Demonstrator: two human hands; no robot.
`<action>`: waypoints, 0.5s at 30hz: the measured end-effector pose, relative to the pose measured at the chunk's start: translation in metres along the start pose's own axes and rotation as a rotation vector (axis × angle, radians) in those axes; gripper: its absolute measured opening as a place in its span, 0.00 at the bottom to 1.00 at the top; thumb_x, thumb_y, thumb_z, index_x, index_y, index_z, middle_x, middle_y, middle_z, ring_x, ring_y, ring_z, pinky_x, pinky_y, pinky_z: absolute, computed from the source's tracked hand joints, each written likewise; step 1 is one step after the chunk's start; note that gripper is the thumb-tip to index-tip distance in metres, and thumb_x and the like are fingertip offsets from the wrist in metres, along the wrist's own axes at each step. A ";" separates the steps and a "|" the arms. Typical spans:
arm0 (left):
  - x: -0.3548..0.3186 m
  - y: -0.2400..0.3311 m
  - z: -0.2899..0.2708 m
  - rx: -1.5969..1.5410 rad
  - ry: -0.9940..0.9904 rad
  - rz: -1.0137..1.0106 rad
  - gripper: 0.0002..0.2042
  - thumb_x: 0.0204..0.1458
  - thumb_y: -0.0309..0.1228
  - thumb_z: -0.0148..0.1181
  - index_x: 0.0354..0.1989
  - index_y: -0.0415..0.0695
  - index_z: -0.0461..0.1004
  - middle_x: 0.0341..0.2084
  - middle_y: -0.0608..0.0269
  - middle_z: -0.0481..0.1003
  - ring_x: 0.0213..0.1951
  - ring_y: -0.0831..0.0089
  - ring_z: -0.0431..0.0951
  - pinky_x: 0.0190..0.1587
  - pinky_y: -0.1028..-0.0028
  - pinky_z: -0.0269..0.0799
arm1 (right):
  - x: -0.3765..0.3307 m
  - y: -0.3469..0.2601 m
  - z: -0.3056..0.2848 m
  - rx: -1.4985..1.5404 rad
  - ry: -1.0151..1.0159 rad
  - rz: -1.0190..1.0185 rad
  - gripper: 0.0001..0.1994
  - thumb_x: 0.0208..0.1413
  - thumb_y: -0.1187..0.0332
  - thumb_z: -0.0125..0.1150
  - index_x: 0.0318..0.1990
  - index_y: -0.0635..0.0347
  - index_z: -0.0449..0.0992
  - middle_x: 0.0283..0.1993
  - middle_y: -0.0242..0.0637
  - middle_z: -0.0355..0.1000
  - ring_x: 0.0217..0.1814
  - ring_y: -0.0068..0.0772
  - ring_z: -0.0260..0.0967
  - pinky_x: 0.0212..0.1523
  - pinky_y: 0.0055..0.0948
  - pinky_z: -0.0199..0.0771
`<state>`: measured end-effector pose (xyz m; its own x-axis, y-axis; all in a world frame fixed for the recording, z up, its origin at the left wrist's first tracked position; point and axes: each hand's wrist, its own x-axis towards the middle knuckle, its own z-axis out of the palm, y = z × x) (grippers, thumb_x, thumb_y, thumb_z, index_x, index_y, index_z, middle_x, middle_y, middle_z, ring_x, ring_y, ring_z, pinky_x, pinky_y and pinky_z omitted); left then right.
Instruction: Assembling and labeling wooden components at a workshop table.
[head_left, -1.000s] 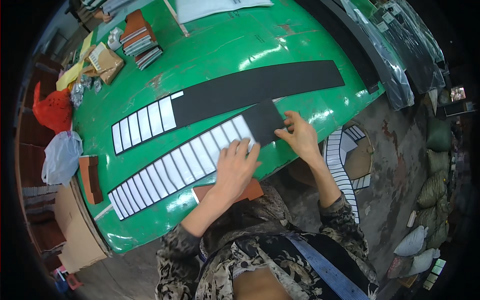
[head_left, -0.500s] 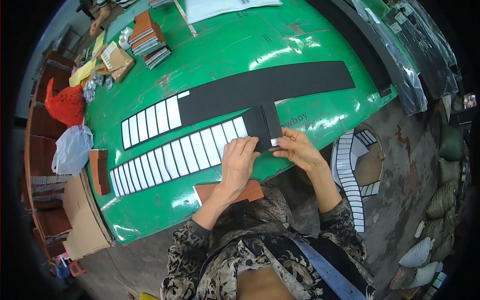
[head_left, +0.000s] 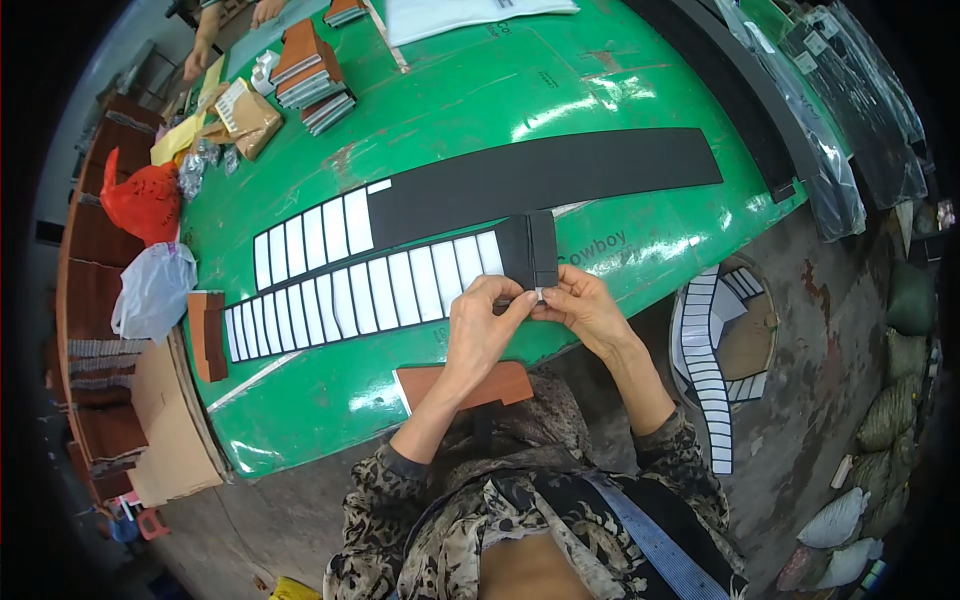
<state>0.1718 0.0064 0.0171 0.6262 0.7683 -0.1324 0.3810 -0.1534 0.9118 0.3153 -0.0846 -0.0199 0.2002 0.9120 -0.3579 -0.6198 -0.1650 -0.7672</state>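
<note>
A long black strip with a row of white panels lies slantwise on the green table. Across its right end is a narrow dark flap. At the flap's near corner, a tiny white tab shows between my fingertips. My left hand is closed, thumb and forefinger pinched at this tab. My right hand pinches the same corner from the right; its curled fingers hide part of the edge. Just beyond lies a second black strip, mostly bare, with several white panels at its left end.
Reddish-brown pieces lie at the green table's near edge and left edge; more are stacked at the far left. Plastic bags stand left. Panelled strips fill a round container at right. Another person's hands show far left.
My left hand has gone from resting on the strip with extended fingers to pinching at its corner, meeting my right fingertips. The far person's second hand has come into view.
</note>
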 end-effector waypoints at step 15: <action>-0.001 -0.005 0.015 0.220 0.079 0.188 0.09 0.45 0.28 0.64 0.31 0.36 0.75 0.31 0.54 0.75 0.33 0.62 0.78 0.34 0.69 0.74 | -0.003 -0.008 0.008 -0.264 0.227 -0.037 0.11 0.55 0.70 0.60 0.43 0.66 0.72 0.36 0.35 0.73 0.36 0.23 0.73 0.39 0.24 0.77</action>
<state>0.1796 -0.0027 0.0064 0.6482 0.7584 0.0688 0.4072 -0.4215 0.8103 0.3141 -0.0827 -0.0083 0.4010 0.8173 -0.4139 -0.3970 -0.2522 -0.8825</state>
